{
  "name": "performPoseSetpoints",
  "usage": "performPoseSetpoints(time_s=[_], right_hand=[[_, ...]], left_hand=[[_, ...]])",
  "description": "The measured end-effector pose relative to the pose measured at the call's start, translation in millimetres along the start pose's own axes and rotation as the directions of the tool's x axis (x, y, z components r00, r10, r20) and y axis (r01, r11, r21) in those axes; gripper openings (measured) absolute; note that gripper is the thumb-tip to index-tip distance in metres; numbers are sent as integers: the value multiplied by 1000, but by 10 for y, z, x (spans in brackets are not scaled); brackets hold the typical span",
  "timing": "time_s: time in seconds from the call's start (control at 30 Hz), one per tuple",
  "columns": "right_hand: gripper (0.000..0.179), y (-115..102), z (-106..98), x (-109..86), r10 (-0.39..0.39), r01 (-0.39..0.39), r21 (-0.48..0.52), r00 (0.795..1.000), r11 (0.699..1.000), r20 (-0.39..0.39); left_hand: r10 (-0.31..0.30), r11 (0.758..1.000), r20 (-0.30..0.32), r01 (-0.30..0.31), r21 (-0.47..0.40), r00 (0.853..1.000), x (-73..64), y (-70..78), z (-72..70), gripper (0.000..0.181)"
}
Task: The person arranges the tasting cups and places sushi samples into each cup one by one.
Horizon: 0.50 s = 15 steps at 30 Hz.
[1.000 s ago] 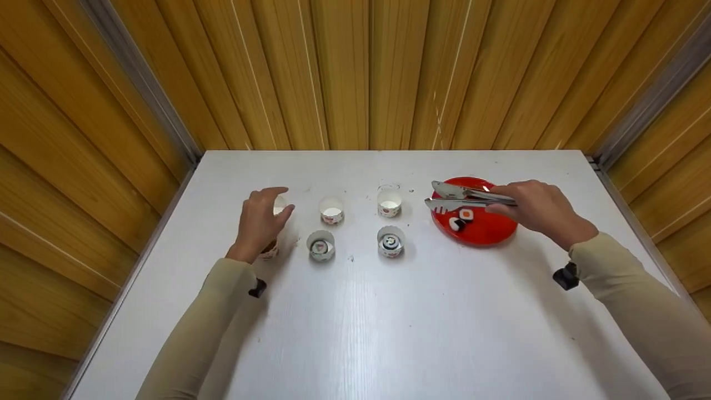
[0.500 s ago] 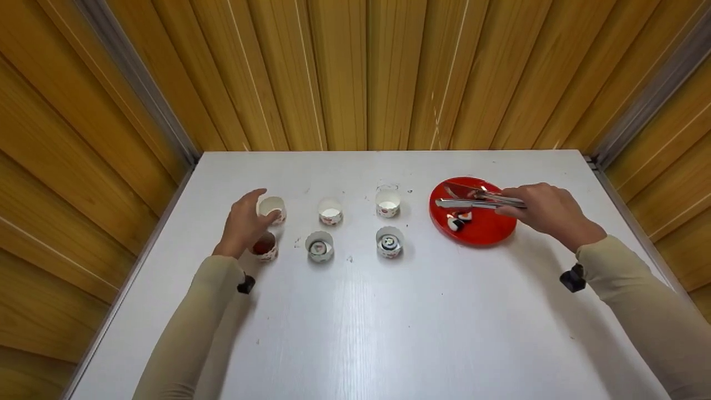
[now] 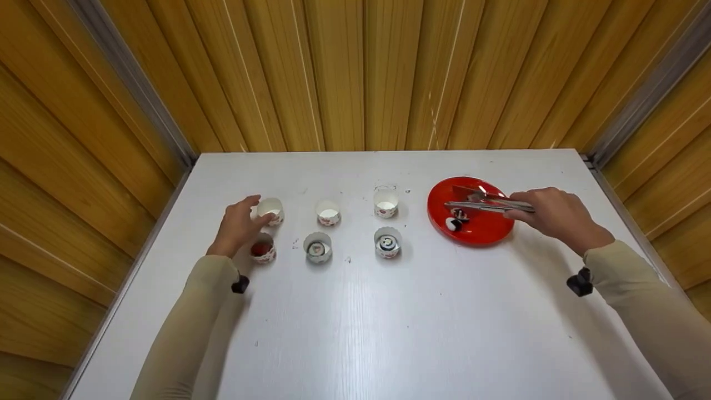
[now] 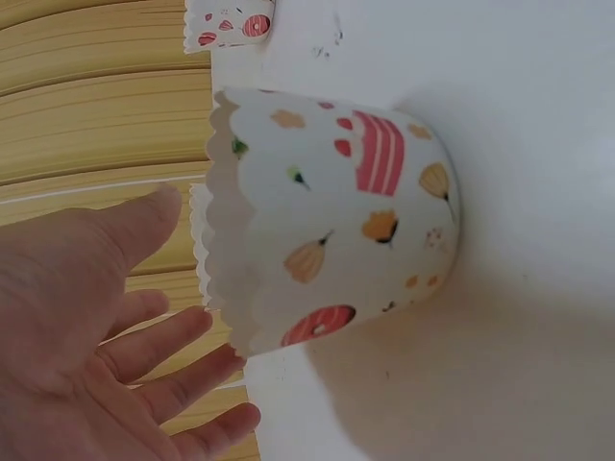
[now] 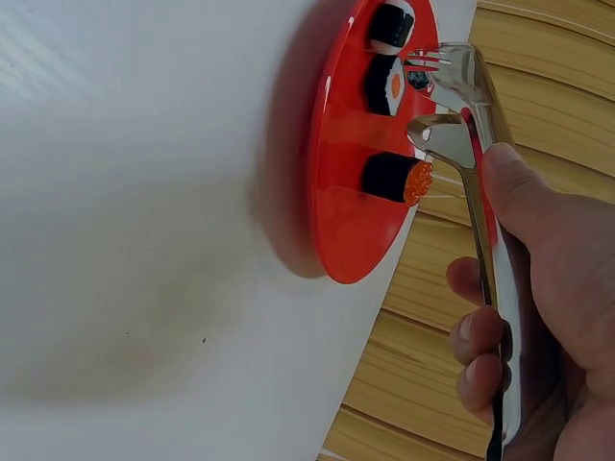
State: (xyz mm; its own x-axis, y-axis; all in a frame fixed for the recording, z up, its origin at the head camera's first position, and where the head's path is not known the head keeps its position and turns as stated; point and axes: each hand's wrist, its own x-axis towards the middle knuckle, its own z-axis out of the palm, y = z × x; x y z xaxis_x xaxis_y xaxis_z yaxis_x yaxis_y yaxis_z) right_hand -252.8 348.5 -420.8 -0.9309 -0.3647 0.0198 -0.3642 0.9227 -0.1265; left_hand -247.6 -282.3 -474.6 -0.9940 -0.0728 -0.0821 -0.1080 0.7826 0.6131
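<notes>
My right hand [image 3: 561, 216] grips metal serving tongs [image 3: 494, 205] over the red plate [image 3: 483, 238]. Their forked end [image 5: 459, 69] overlaps pieces at the plate's far side in the right wrist view. On the plate sit a roll with an orange centre [image 5: 384, 86], a white piece with a black band [image 5: 391, 26] and a dark roll topped with orange roe [image 5: 389, 180]. At the left, my left hand [image 3: 236, 225] holds nothing. Its fingers are spread beside the back-left paper cup [image 3: 279, 213]; a patterned cup [image 4: 336, 230] fills the left wrist view.
Patterned paper cups stand in two rows on the white table [image 3: 355, 322]. Behind are the middle [image 3: 328, 218] and right [image 3: 385, 208] cups. Food lies in the front-middle cup [image 3: 318, 250] and front-right cup [image 3: 387, 244]; the front-left cup [image 3: 263, 253] looks dark red inside.
My left hand has drawn left and slightly nearer, uncovering the left cups. The tongs have shifted right over the plate, their ends now overlapping the orange-centred roll. The view has drifted a little.
</notes>
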Motion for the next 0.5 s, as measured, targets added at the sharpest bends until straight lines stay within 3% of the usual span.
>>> performPoseSetpoints(time_s=[0.13,0.5], right_hand=[[42,26,8,-27,14,-14,4,1000,1000,22],[47,85,37,-88,28,-28,-1,999,1000,45]], left_hand=[[-18,1000,8,18,-7,1000,16,-19,9,69],[13,1000,5,-13,-2,1000,42,-60,33,62]])
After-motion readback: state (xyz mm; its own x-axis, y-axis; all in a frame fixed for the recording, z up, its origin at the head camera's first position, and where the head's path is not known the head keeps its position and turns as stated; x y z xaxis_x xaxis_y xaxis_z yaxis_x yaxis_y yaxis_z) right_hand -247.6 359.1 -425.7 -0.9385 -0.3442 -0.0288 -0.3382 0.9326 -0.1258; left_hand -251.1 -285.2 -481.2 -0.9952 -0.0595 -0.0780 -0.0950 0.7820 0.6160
